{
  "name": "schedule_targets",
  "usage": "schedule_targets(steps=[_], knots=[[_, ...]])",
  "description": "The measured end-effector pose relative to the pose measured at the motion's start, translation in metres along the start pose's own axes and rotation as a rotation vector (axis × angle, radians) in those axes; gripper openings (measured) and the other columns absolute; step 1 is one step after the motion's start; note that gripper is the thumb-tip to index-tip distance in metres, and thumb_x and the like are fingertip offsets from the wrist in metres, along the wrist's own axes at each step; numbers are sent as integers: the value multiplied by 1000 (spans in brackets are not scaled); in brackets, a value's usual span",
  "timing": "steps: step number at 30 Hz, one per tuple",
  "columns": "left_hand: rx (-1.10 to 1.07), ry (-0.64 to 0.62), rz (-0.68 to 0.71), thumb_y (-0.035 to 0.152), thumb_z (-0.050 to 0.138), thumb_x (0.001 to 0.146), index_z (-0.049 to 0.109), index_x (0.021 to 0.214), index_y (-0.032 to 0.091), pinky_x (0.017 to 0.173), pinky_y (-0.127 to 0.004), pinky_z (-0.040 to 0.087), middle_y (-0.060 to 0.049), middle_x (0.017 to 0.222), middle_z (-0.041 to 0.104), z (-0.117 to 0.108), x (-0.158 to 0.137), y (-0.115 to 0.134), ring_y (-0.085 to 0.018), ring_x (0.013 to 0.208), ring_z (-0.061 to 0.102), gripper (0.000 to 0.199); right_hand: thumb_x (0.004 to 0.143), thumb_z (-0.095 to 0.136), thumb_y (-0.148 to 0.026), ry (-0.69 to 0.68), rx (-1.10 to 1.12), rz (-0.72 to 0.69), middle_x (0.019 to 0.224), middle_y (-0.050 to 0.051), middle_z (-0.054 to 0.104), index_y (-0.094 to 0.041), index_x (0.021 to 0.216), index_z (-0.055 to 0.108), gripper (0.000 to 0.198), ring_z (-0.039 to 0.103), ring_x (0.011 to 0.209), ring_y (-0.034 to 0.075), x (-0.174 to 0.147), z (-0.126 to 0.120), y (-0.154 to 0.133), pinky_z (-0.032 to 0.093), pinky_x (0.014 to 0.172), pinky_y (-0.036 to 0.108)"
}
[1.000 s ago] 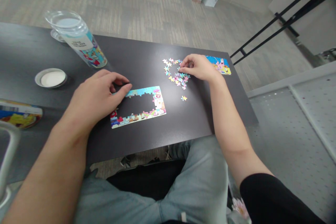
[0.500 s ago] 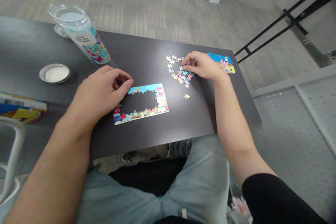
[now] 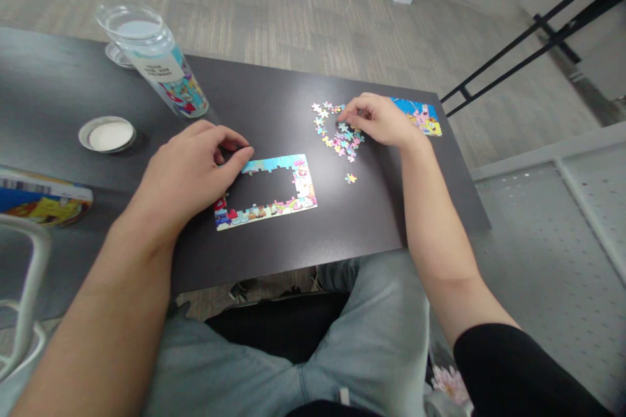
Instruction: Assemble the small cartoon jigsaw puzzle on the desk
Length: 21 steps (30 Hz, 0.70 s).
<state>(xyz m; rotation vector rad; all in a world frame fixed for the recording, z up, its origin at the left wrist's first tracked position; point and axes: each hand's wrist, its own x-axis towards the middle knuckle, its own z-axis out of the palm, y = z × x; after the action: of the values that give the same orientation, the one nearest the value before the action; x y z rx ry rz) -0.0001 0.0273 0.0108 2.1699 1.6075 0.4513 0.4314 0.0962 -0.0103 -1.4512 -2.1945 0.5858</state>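
Observation:
A jigsaw border point(image 3: 306, 190) lies joined on the dark table, its middle showing bare tabletop. My left hand point(image 3: 195, 166) rests over the border's upper left corner, fingers curved and thumb apart, holding nothing that I can see. To the right is a loose cluster of jigsaw pieces point(image 3: 345, 138). At the cluster's upper right edge, my right hand point(image 3: 374, 118) has its fingers bent down and drawn together; whatever may be between the fingertips is hidden. A single jigsaw piece point(image 3: 351, 178) sits apart, below the cluster.
A finished-looking picture puzzle point(image 3: 424, 118) lies by the table's right end, partly behind my right hand. At the left stand a clear printed canister point(image 3: 169, 75) and a round lid point(image 3: 107, 135). Another printed canister point(image 3: 46, 199) lies near a white chair frame point(image 3: 29, 273).
My right hand's fingertips have shifted slightly among the pieces, thumb drawn in. My left hand stays at the border. The whole view has moved a little.

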Motion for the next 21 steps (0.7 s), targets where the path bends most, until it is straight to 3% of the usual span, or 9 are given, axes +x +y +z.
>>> schedule_targets(steps=[2, 5, 7, 10, 14, 21], knots=[[1, 3, 4, 57, 64, 113, 89, 123, 28, 94, -51, 59, -10, 126, 81, 0, 0, 0, -31, 99, 75, 39, 106, 91, -30, 19, 12, 47, 109, 6, 84, -26, 110, 93, 6, 69, 91, 24, 0, 0, -1, 59, 92, 44], [-10, -5, 5, 54, 62, 115, 90, 125, 25, 94, -53, 57, -11, 124, 79, -3, -1, 3, -31, 98, 73, 42, 96, 106, -36, 18, 18, 102, 108, 7, 84, -25, 103, 91, 20, 69, 91, 24, -1, 0, -3, 59, 92, 45], [-23, -16, 7, 55, 60, 117, 90, 128, 22, 97, -55, 55, -13, 125, 78, -4, -1, 5, -32, 100, 72, 45, 96, 106, -36, 15, 1, 105, 110, 8, 85, -25, 102, 94, 18, 69, 90, 24, -1, -1, -4, 60, 93, 45], [-44, -8, -7, 56, 59, 120, 89, 128, 21, 107, -55, 56, -14, 131, 81, -4, -1, 4, -35, 112, 75, 47, 98, 104, -33, 32, -18, 94, 112, 8, 87, -25, 107, 97, 13, 71, 89, 24, -1, -1, -5, 61, 94, 47], [-82, 50, -5, 63, 52, 123, 88, 126, 26, 117, -57, 58, -12, 137, 85, -2, 0, 0, -39, 133, 78, 51, 90, 110, -35, 62, -17, 101, 110, 8, 88, -25, 106, 96, 23, 72, 87, 25, -3, -1, -4, 62, 92, 47], [-183, 134, -26, 61, 53, 128, 85, 123, 32, 120, -55, 59, -10, 138, 91, -2, -3, -4, -37, 134, 82, 43, 88, 112, -56, 7, 110, 165, 84, 2, 77, -29, 100, 85, 40, 63, 75, 23, -5, -2, -4, 51, 77, 46]])
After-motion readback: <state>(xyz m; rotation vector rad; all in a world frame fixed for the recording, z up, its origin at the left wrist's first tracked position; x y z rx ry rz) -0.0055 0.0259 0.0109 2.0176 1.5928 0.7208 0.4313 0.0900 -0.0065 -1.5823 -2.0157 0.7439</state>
